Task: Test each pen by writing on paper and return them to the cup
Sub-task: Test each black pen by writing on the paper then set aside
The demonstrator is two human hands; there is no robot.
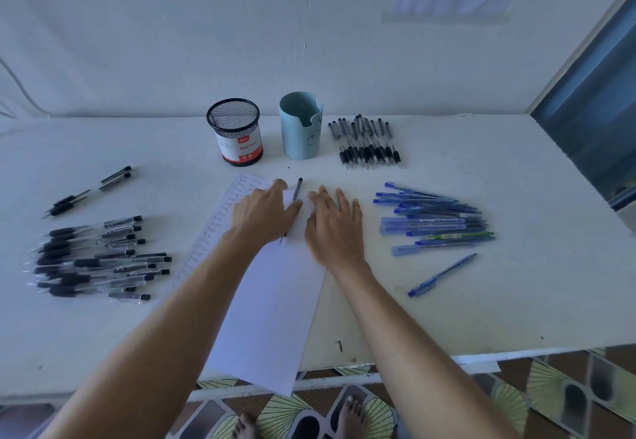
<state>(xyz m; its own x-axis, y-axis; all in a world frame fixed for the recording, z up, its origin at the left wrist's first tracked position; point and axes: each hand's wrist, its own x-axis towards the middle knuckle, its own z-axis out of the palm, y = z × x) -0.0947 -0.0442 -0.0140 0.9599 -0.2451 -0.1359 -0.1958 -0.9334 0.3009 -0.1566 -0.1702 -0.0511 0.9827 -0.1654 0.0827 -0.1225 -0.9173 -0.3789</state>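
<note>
A white sheet of paper (pixel 272 304) lies slanted on the table, with columns of handwritten words down its left side. My left hand (pixel 265 213) is over the sheet's upper part, and its thumb and fingers pinch a dark pen (pixel 298 189) that slants across the paper. My right hand (pixel 335 228) rests flat beside it with fingers spread, on the sheet's right edge. A black mesh cup (pixel 234 129) and a light blue cup (pixel 301 127) stand behind the paper; no pens show above their rims.
A big pile of black pens (pixel 96 259) lies at the left, with a few more black pens (pixel 89 191) behind it. More black pens (pixel 366 144) sit right of the blue cup. Blue pens (pixel 433 220) are heaped at the right, one blue pen (pixel 442 275) apart. The table's front edge (pixel 447 359) is near.
</note>
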